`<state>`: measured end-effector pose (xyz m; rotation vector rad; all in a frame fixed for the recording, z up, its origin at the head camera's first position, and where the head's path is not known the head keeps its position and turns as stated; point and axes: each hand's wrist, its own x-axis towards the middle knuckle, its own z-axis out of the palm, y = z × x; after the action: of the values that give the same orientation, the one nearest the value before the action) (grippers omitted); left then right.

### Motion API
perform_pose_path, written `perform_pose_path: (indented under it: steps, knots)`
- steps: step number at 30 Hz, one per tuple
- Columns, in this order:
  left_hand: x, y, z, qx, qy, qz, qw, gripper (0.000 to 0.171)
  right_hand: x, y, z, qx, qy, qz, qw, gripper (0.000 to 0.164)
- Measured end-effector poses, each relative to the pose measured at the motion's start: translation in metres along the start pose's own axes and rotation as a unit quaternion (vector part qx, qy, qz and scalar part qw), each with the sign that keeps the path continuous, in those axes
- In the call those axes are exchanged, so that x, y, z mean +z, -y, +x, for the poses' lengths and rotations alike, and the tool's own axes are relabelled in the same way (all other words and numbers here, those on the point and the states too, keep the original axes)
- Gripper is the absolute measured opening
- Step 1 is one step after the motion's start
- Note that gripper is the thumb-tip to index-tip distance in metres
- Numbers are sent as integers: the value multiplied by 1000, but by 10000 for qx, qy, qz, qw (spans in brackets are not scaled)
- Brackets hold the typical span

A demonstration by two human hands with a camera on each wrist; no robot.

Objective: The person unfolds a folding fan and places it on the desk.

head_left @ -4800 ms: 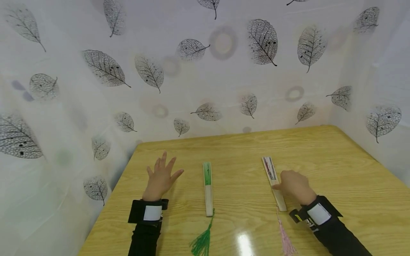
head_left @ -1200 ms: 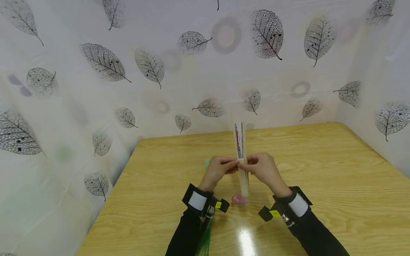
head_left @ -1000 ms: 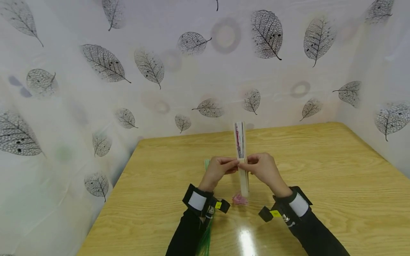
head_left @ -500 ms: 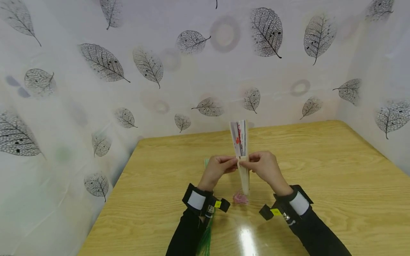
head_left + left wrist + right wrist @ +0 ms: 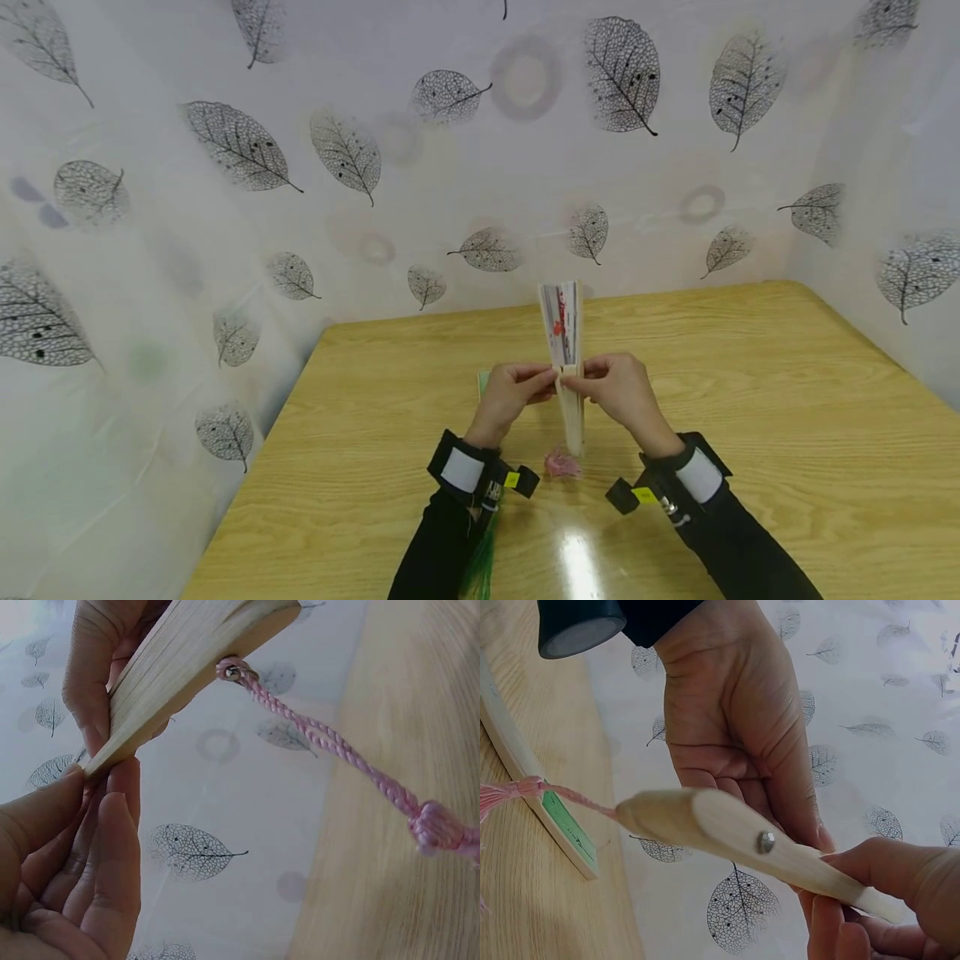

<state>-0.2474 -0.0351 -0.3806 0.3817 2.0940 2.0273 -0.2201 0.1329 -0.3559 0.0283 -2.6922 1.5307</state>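
A folding fan [image 5: 561, 325] with a red and grey print on its white leaf stands nearly upright above the table, spread by a narrow wedge. My left hand [image 5: 504, 400] pinches its left edge between thumb and fingers. On the other edge, my right hand [image 5: 618, 396] grips with thumb and fingertips. The fan's pink tassel [image 5: 562, 463] bunches at its lower end; its cord [image 5: 322, 735] runs from the metal rivet [image 5: 766, 841] end. A second fan, green [image 5: 566, 825], lies on the table, mostly hidden behind my left hand and arm in the head view.
The wooden table [image 5: 375, 467] extends around both arms. Below my left wrist lies the green tassel [image 5: 480, 558]. A leaf-printed white sheet [image 5: 465, 183] hangs behind and beside the table. Each wrist wears a black strap with a small camera [image 5: 622, 496].
The pink-tasselled fan was lying on the table at right; both hands now hold it up at the middle. Over the last second its leaf has spread slightly, its top edge shifting left.
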Motion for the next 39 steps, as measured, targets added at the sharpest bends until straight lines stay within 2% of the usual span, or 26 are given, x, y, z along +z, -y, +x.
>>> perform_pose_path:
  steps: [6, 14, 25, 39]
  knots:
    - [-1, 3, -1, 307, 63, -90, 9995, 34, 0, 0, 0, 40, 0, 30, 10000, 32]
    - [1, 5, 3, -44, -124, -129, 9998, 29, -1, 1, 1, 52, -6, -35, 10000, 32]
    - [0, 1, 4, -116, -227, -116, 9996, 27, -5, -4, 4, -143, -259, -363, 9989, 25]
    - [2, 3, 3, -43, -293, 0, 9996, 28, -8, -7, 6, -80, -467, -441, 9979, 26]
